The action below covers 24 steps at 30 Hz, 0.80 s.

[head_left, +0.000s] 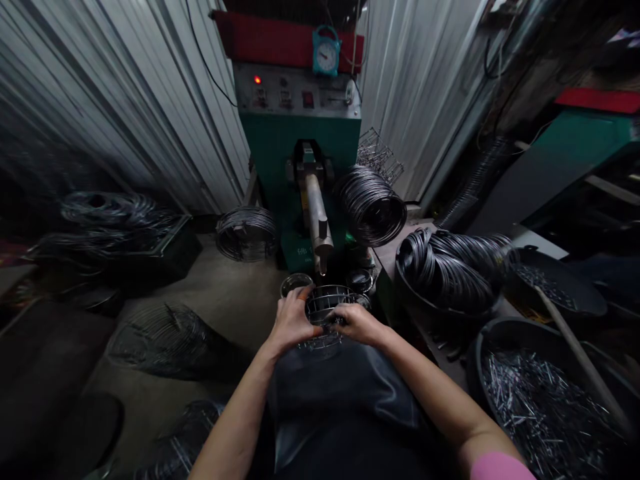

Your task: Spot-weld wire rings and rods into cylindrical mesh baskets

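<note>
A round wire frame (327, 294), made of thin rings and crossing wires, sits low in front of the machine, just above my lap. My left hand (294, 319) is closed round its left side, thumb reaching along the near side. My right hand (361, 325) has its fingers bent and pinched on the near wires, close to the left thumb. Whether a small piece is also between the right fingertips I cannot tell. Just beyond the frame is the machine's metal electrode arm (318, 212), its tip (323, 267) pointing down.
The green machine (273, 143) carries a lit red lamp (257, 79) and a blue dial clock or scale (327, 53). Wire coils (373, 205) stand to its right, another coil (246, 233) to its left. A tub (480, 373) of short wires and a basin of wire rings (450, 267) are at right.
</note>
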Motion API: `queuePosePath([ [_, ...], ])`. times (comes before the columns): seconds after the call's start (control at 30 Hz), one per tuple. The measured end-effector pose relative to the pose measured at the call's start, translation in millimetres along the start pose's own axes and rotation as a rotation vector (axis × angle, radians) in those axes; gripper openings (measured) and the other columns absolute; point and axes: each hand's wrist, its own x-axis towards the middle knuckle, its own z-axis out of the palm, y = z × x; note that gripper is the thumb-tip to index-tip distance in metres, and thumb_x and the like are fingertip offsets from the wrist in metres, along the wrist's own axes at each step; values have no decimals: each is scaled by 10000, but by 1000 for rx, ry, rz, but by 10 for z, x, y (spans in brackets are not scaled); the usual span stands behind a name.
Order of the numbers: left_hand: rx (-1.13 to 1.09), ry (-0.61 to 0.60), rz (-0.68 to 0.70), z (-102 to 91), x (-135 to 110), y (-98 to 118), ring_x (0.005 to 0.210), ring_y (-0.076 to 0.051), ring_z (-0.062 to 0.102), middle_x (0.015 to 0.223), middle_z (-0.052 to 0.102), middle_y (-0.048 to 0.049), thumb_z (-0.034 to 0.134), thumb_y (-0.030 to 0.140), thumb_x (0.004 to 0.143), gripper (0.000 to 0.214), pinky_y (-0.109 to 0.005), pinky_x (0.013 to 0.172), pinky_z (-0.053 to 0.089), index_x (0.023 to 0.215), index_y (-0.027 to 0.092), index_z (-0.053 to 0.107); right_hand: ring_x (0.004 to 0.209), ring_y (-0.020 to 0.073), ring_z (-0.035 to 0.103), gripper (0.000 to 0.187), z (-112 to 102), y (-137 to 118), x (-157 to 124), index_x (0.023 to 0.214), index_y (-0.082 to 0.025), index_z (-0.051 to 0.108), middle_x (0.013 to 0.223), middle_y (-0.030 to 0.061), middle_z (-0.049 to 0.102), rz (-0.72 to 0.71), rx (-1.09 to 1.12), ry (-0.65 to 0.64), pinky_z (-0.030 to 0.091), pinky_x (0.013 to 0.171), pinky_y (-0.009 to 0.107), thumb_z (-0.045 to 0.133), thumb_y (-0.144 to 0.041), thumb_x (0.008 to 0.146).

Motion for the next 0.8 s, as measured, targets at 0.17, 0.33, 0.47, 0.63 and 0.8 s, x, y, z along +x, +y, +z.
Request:
queuePosePath([
  [0.17, -23, 16, 33, 56, 103, -123, 1174, -301, 435, 1257, 476, -85, 743, 305, 469, 915, -424, 988, 326, 1303, 236, 373, 789, 159, 638, 179, 92, 125, 82, 904, -195, 685, 842, 50, 684, -34, -25, 47, 462, 708, 238, 586, -132, 769],
  [0.33, -59, 28, 42, 60, 193, -224, 1172, -303, 447, 1245, 489, -70, 749, 307, 460, 913, -427, 984, 341, 1296, 260, 385, 788, 164, 645, 176, 111, 198, 173, 904, -202, 683, 850, 53, 684, -63, -48, 71, 470, 704, 240, 575, -140, 779],
  [0.47, -77, 55, 51, 47, 308, -287, 1181, -298, 442, 1270, 472, -88, 747, 307, 471, 908, -426, 992, 341, 1298, 233, 381, 793, 161, 644, 165, 36, 207, 299, 905, -204, 684, 858, 53, 683, -53, -107, 65, 464, 696, 228, 587, -151, 782],
  [0.63, -80, 27, 20, -15, 496, -301, 1156, -297, 464, 1239, 499, -79, 748, 311, 473, 868, -422, 978, 355, 1272, 234, 418, 794, 154, 640, 147, -54, 221, 456, 881, -192, 681, 859, 47, 683, -28, -107, 85, 456, 707, 221, 590, -134, 782],
  [0.8, -78, 5, -1, -43, 516, -241, 1138, -300, 480, 1205, 522, -78, 766, 325, 458, 863, -413, 961, 367, 1250, 231, 437, 817, 158, 636, 128, -10, 254, 418, 900, -204, 675, 889, 38, 681, 2, -120, 147, 453, 722, 230, 588, -200, 806],
])
